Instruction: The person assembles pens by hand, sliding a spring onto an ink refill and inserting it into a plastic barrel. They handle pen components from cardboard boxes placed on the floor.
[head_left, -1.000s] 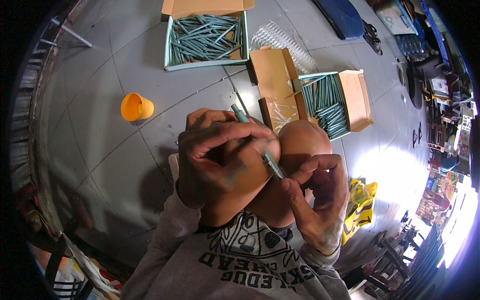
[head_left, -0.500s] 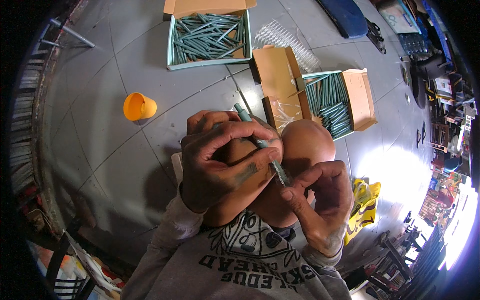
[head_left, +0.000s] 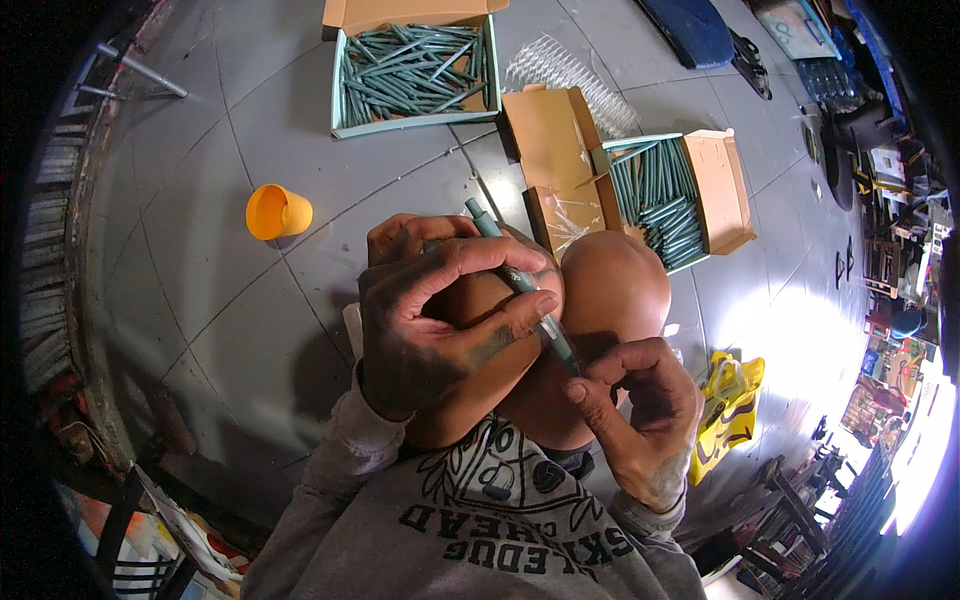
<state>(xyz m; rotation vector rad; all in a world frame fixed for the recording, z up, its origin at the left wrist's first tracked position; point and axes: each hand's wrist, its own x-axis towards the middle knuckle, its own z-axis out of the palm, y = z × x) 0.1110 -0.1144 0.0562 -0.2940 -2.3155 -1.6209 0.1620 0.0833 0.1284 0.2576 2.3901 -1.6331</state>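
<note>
Left hand (head_left: pixel 420 315) pinches a green pen (head_left: pixel 521 281) between thumb and forefinger, right of the yellow cup (head_left: pixel 266 212) and nearer the body; farther right of that cup, the right hand (head_left: pixel 645 415) has thumb and forefinger pinched at the pen's lower tip. It looks light, stiff and smooth, so probably apt to roll; mid-barrel seems the surest hold.

Pen (head_left: pixel 522 281) sits in left hand (head_left: pixel 415 315), near end at right hand (head_left: pixel 640 405), over the knees (head_left: pixel 618 285); cup (head_left: pixel 268 212) stands on floor (head_left: pixel 200 300) to the left. Far of the hands lies first box (head_left: pixel 415 124), pens (head_left: pixel 410 70) inside; right and nearer lies second box (head_left: pixel 720 190), more pens (head_left: pixel 655 200) inside, plastic tray (head_left: pixel 570 85) far of it. Bag (head_left: pixel 730 420) lies right of the right hand.
</note>
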